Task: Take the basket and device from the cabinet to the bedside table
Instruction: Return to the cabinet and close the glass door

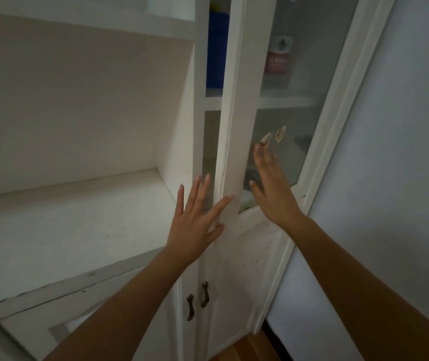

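A tall white cabinet [200, 142] stands ahead with a glass door [236, 126] swung partly ajar. My left hand [195, 220] is spread flat, fingers against the door's lower left edge. My right hand [270, 188] is raised on the other side of that stile, fingers apart in front of the glass pane [294, 100]. Neither hand holds anything. Behind the glass I make out a red and white container [277, 58] on an upper shelf and dim shapes on the lower shelf. A blue object [217, 48] shows through the gap. I cannot pick out the basket or device.
To the left is an open white alcove with a broad shelf [65, 225]. Below the glass door are two lower doors with dark handles [197, 300]. A pale wall [403, 152] runs along the right. Wooden floor [247, 350] shows at the bottom.
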`<state>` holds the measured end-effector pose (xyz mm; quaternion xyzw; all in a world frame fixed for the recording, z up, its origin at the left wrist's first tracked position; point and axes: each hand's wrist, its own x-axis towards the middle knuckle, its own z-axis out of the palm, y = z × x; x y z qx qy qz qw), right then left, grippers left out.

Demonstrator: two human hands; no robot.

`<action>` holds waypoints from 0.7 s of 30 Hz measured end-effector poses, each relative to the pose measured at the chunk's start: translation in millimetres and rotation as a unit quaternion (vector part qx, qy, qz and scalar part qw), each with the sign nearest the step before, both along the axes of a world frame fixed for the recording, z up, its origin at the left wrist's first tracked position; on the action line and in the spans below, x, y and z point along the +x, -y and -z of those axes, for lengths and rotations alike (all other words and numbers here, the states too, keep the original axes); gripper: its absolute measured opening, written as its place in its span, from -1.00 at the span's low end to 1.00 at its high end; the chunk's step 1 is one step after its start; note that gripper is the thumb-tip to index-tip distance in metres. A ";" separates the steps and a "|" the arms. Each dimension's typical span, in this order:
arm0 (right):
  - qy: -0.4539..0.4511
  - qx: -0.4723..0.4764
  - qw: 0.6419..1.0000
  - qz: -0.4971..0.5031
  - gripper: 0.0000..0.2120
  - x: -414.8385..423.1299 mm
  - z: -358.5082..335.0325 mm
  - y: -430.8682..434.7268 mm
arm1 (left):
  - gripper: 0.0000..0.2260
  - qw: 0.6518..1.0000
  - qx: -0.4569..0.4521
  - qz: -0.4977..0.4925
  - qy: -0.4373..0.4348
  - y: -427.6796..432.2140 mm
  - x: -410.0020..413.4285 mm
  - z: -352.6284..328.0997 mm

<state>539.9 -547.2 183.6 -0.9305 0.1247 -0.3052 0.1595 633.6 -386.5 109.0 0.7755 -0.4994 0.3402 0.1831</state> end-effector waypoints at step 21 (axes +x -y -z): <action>-0.009 -0.046 0.999 -0.012 -0.19 30.8 6.8 10.6 | -0.41 0.997 0.034 -0.072 -0.012 2.6 28.5 -3.4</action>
